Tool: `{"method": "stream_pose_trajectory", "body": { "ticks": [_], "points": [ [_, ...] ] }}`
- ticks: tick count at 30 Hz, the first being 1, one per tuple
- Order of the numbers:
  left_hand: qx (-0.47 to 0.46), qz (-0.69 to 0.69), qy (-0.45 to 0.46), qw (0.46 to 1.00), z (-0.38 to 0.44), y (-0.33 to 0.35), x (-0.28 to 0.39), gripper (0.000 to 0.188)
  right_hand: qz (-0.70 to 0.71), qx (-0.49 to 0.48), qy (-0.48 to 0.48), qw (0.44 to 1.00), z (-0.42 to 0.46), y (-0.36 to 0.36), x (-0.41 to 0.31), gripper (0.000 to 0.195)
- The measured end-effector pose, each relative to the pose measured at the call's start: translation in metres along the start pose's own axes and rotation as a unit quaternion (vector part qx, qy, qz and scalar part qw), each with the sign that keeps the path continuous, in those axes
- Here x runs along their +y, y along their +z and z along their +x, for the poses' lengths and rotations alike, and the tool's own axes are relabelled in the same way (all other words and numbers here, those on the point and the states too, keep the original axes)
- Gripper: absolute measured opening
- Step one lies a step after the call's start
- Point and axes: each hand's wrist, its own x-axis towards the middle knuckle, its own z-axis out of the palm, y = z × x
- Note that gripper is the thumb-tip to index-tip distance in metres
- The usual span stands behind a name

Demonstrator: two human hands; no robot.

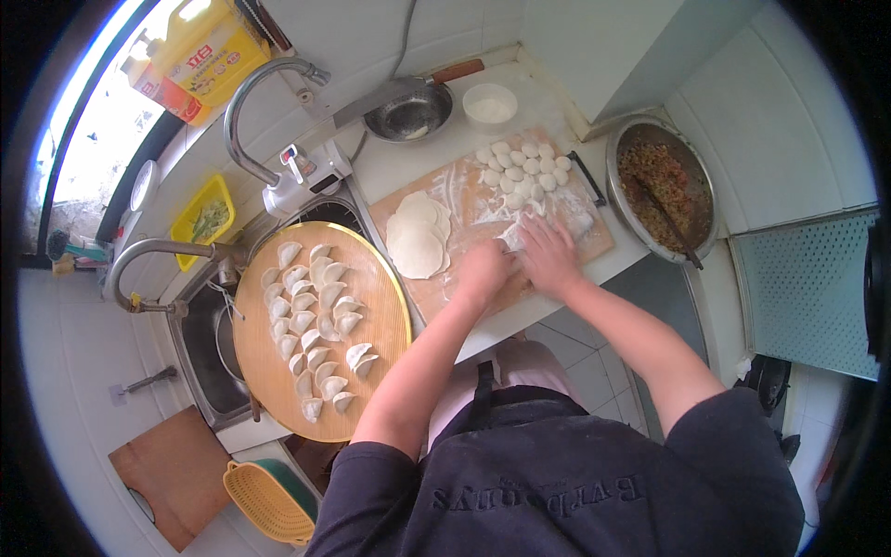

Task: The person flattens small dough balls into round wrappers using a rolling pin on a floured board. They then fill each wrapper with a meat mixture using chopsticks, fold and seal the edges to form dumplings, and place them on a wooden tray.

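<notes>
On a floured wooden board [456, 198], my left hand [484, 270] is curled with its knuckles up. My right hand [548, 252] lies beside it, fingers stretched over something white and floury. What lies under both hands is mostly hidden; a pale, floured piece [513, 235] shows between them. Left of my hands is a stack of round dough wrappers [418, 235]. Beyond them several small dough pieces [525, 167] sit close together in flour. At the left, a round wooden tray [386, 278] holds many folded dumplings [330, 295].
A steel bowl [708, 209] of minced filling with chopsticks [668, 219] stands right of the board. Behind are a metal bowl [411, 115], a cleaver [379, 97] and a white bowl of flour [490, 106]. The tray spans part of the sink [209, 348], near two faucets.
</notes>
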Motion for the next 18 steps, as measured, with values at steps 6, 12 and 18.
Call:
{"method": "stream_pose_trajectory", "body": {
  "ticks": [6, 12, 18],
  "points": [
    [0.046, -0.116, -0.052, 0.991, -0.008, 0.013, -0.013, 0.024, 0.036, -0.006, -0.019, 0.999, -0.039, -0.003, 0.01, 0.047],
    [0.05, -0.014, -0.012, 0.999, -0.003, 0.001, 0.002, 0.021, 0.02, 0.031, 0.002, 0.999, 0.022, -0.003, -0.007, 0.049],
    [0.04, -0.15, -0.037, 0.987, -0.003, 0.007, -0.018, 0.023, 0.021, -0.008, -0.017, 1.0, -0.034, -0.005, 0.006, 0.05]
  ]
}}
